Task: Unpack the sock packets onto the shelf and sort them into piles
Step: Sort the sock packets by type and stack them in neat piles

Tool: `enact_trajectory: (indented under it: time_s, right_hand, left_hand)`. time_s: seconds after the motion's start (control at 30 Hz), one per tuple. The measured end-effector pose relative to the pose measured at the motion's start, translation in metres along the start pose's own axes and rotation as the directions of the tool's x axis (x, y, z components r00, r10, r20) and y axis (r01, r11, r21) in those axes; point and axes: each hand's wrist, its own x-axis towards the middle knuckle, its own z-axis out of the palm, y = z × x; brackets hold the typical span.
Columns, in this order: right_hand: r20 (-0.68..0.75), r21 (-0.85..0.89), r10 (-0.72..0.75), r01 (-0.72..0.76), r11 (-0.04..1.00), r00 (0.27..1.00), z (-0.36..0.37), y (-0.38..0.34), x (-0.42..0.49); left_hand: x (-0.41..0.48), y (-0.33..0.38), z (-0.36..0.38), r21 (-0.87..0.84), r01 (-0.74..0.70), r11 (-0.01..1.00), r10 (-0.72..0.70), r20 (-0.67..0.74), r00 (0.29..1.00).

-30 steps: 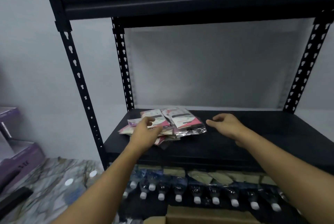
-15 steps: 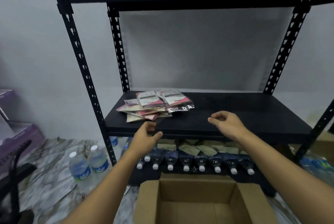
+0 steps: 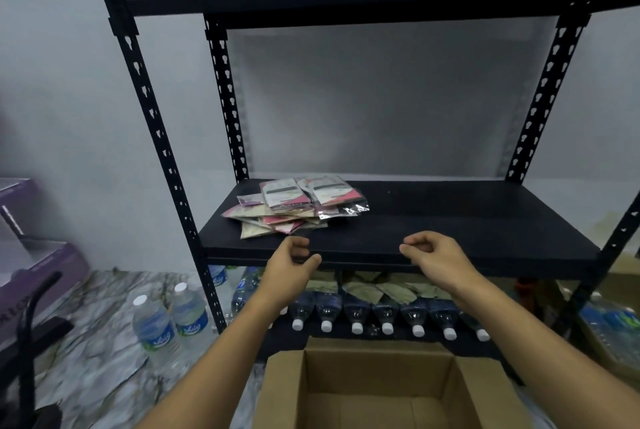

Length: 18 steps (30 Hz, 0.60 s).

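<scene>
Black backs both hands: the left hand [image 3: 292,267] and right hand [image 3: 434,255] hang before the front edge of the black metal shelf [image 3: 467,224], fingers loosely curled, holding nothing. Beyond the left hand, on the shelf, lies a loose heap of clear-wrapped pink, white and beige sock packets [image 3: 298,208], their print too small to read. Below stands an open brown cardboard box [image 3: 363,380]. To its left, clear water bottles [image 3: 156,328] carry blue-green labels, brand illegible.

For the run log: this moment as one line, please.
left hand: empty | right hand: empty | sock packets: one unsorted heap on shelf | cardboard box: open, below
</scene>
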Motion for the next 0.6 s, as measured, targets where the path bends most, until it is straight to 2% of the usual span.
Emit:
enact_trajectory:
  time_s: [0.2,0.43,0.6]
  right_hand:
    - [0.008,0.053,0.014,-0.014,0.998,1.000,0.007,0.016,0.037]
    - [0.017,0.062,0.010,-0.011,0.998,1.000,0.013,0.020,0.072]
    - [0.021,0.066,-0.012,0.011,0.998,1.000,0.018,0.022,0.083]
  left_hand:
    - [0.051,0.019,0.025,-0.212,0.209,0.955,-0.225,-0.052,0.973]
    - [0.106,0.042,0.047,-0.451,0.317,0.834,-0.346,0.018,0.938]
    - [0.124,0.047,0.058,-0.598,0.311,0.738,-0.406,-0.026,0.914]
